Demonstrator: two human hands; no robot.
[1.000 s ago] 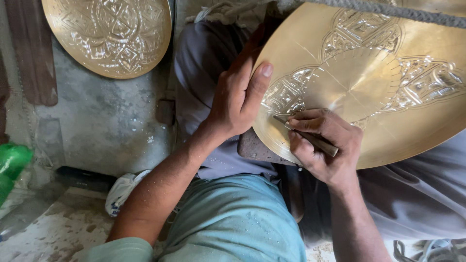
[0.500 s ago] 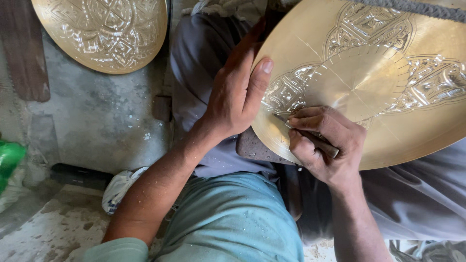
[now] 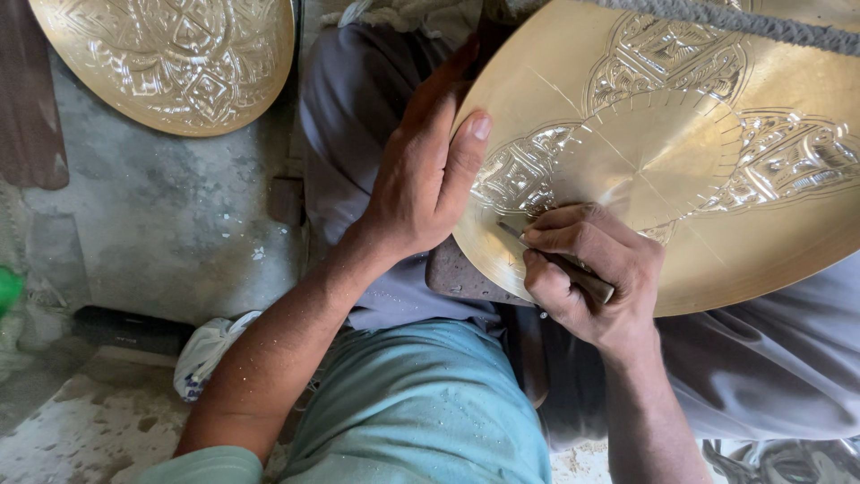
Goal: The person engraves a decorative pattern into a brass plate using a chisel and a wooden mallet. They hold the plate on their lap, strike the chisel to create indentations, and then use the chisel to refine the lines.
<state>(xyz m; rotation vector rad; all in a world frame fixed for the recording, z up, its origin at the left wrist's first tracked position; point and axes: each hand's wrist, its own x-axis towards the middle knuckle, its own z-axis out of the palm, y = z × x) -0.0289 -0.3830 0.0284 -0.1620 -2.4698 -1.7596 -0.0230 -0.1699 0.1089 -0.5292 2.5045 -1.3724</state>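
Brass plate (image 3: 717,206), large and round, lies tilted across the person's lap at the upper right, its face partly worked with raised panels around a plain centre scored by thin lines. Fingers (image 3: 560,240) of the right hand (image 3: 596,282) are curled tight around a slim engraving tool (image 3: 563,263), thumb and forefinger pinching it low so that its metal tip touches the plate just beside an engraved panel; the dark handle shows between the knuckles near the heel of the hand. That hand rests on the lower left part of the plate, wrist bent, the forearm running down to the bottom edge of the view.

Left hand (image 3: 421,179) clasps the plate's left rim: the thumb (image 3: 466,157) lies flat on the brass face, the other fingers wrap behind the edge and are hidden. Its forearm slants down to the lower left, where a pale teal sleeve (image 3: 206,466) begins.

Plate's lower rim passes just under the right hand and overhangs a grey trouser leg (image 3: 779,358); its upper right part runs out of view, with a braided cord (image 3: 761,27) crossing above it. Between the two hands the rim sits over a dark block (image 3: 466,278) on the lap.

Left of the knee there is bare concrete floor (image 3: 170,233), with a second engraved brass plate (image 3: 170,58) leaning well apart at the upper left and a white cloth (image 3: 210,350) near the left elbow.
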